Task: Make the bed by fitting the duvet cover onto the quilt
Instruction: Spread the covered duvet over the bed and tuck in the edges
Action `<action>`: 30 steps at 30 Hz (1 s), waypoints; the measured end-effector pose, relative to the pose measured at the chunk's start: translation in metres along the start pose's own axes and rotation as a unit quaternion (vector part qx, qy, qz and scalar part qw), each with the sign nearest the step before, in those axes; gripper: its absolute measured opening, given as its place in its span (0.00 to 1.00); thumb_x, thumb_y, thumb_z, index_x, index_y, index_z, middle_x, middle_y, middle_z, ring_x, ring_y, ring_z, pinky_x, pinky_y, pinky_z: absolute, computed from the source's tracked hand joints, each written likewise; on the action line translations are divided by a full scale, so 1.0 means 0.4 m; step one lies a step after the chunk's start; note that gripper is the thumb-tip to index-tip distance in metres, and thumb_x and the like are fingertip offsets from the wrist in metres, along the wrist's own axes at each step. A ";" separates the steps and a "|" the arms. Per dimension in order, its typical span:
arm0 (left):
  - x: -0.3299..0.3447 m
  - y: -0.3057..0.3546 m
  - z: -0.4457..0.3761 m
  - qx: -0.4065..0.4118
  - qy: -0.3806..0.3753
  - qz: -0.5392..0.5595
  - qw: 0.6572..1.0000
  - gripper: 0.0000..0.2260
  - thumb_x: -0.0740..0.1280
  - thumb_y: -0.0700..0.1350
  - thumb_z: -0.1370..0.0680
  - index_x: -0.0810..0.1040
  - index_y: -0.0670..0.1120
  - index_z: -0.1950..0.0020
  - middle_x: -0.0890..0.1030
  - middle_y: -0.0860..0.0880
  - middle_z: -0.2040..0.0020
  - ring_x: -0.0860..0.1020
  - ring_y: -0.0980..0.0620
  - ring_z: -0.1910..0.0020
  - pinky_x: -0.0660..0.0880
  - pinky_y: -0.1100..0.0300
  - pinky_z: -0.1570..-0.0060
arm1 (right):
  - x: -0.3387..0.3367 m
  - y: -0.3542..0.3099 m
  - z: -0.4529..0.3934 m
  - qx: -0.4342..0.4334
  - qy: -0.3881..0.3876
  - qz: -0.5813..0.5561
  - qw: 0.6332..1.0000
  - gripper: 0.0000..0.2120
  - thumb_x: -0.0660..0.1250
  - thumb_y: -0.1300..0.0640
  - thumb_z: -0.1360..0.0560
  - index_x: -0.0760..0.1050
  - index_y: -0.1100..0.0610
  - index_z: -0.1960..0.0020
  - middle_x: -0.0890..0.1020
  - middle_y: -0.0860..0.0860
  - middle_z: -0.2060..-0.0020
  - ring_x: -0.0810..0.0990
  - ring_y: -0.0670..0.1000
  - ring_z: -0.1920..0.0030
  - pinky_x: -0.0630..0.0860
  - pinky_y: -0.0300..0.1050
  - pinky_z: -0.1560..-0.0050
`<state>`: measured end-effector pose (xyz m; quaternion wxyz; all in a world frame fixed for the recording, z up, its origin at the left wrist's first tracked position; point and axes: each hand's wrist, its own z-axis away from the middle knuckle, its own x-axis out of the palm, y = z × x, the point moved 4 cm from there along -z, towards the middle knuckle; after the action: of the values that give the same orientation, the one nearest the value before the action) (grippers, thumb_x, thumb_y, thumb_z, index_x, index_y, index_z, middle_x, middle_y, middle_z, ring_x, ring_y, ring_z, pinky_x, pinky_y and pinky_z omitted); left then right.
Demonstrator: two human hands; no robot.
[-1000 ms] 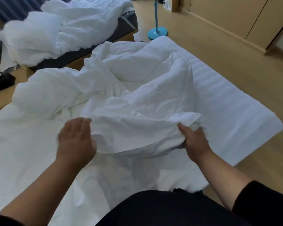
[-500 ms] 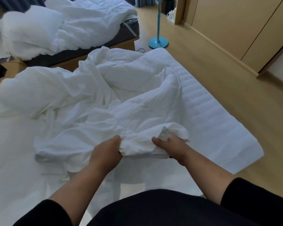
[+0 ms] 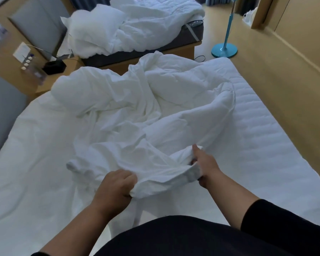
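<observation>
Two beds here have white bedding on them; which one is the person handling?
The near bed, where both hands grip its crumpled white bedding; the far bed with its dark base lies untouched.

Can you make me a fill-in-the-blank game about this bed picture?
1. Both hands, the left hand and the right hand, grip the white ____.
2. The fan stand on the floor is coloured ____.
3. The person's sleeve is coloured ____.
4. The pillow lies on the ____ bed, beyond the near one.

Missing words: duvet cover; blue; black; far

Two beds: one (image 3: 266, 126) under the two hands (image 3: 115, 187) (image 3: 207, 163), another (image 3: 137, 58) beyond it; one blue fan (image 3: 224, 49).
</observation>
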<state>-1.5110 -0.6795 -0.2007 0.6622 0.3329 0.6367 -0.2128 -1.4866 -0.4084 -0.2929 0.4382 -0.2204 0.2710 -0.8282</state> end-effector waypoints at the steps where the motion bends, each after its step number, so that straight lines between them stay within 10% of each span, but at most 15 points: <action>1: 0.002 0.010 0.006 0.003 0.013 0.010 1.000 0.09 0.63 0.36 0.37 0.65 0.48 0.68 0.69 0.53 0.71 0.67 0.49 0.72 0.63 0.57 0.75 | -0.001 0.022 -0.005 0.027 0.004 0.000 1.000 0.28 0.71 0.37 0.27 0.79 0.58 0.39 0.84 0.63 0.51 0.85 0.61 0.53 0.80 0.44 0.53; 4: 0.020 0.025 0.008 -0.074 -0.064 0.035 0.995 0.13 0.71 0.40 0.31 0.67 0.51 0.65 0.72 0.56 0.66 0.72 0.52 0.67 0.70 0.58 0.69 | -0.001 0.022 0.012 0.055 -0.060 0.052 0.995 0.19 0.68 0.48 0.22 0.77 0.61 0.39 0.84 0.56 0.56 0.84 0.54 0.61 0.77 0.35 0.72; 8: 0.014 0.020 0.015 -0.194 -0.294 0.178 0.919 0.08 0.67 0.44 0.27 0.72 0.57 0.55 0.74 0.58 0.54 0.74 0.58 0.57 0.71 0.64 0.57 | 0.012 0.005 0.021 0.097 -0.205 0.042 0.973 0.12 0.63 0.61 0.22 0.80 0.63 0.43 0.84 0.57 0.61 0.84 0.58 0.60 0.81 0.49 0.59; 11: -0.022 0.028 -0.014 -0.273 -0.240 0.371 0.855 0.16 0.64 0.39 0.29 0.76 0.59 0.49 0.76 0.56 0.53 0.74 0.57 0.60 0.71 0.64 0.58 | 0.028 0.021 0.033 0.119 -0.274 0.155 0.942 0.11 0.64 0.59 0.35 0.78 0.61 0.54 0.75 0.54 0.66 0.74 0.54 0.66 0.68 0.47 0.64; 15: -0.028 0.081 -0.123 -0.127 -0.268 0.174 0.939 0.26 0.65 0.39 0.27 0.70 0.60 0.31 0.70 0.58 0.31 0.68 0.57 0.33 0.65 0.61 0.34 | 0.040 0.036 0.030 0.122 -0.355 0.168 0.912 0.20 0.62 0.60 0.33 0.84 0.53 0.44 0.76 0.51 0.62 0.71 0.51 0.65 0.64 0.43 0.68; 20: -0.008 0.111 -0.205 -0.003 -0.387 -0.139 0.912 0.07 0.65 0.53 0.24 0.72 0.54 0.61 0.74 0.55 0.63 0.74 0.50 0.53 0.66 0.55 0.41 | 0.036 0.024 0.016 0.096 -0.398 0.171 0.896 0.20 0.67 0.60 0.33 0.81 0.48 0.43 0.76 0.51 0.57 0.71 0.49 0.64 0.55 0.42 0.70; 25: -0.072 0.261 -0.291 0.123 -0.339 -0.045 0.931 0.19 0.65 0.59 0.21 0.63 0.55 0.67 0.71 0.54 0.68 0.71 0.51 0.64 0.73 0.53 0.56 | 0.078 0.009 0.036 0.034 -0.363 0.300 0.881 0.10 0.66 0.60 0.25 0.80 0.55 0.46 0.79 0.54 0.58 0.76 0.53 0.58 0.70 0.45 0.64; 30: -0.070 0.199 -0.410 0.140 -0.204 -0.097 0.964 0.13 0.65 0.62 0.22 0.70 0.54 0.58 0.78 0.54 0.56 0.74 0.49 0.48 0.69 0.54 0.48 | 0.091 -0.005 0.029 0.031 -0.358 0.283 0.889 0.12 0.60 0.61 0.18 0.78 0.60 0.38 0.81 0.58 0.52 0.79 0.54 0.52 0.77 0.51 0.46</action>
<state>-1.5726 -0.5120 -0.1545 0.7010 0.3082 0.4814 -0.4265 -1.4996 -0.4411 -0.2782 0.7279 -0.4024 0.1212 -0.5419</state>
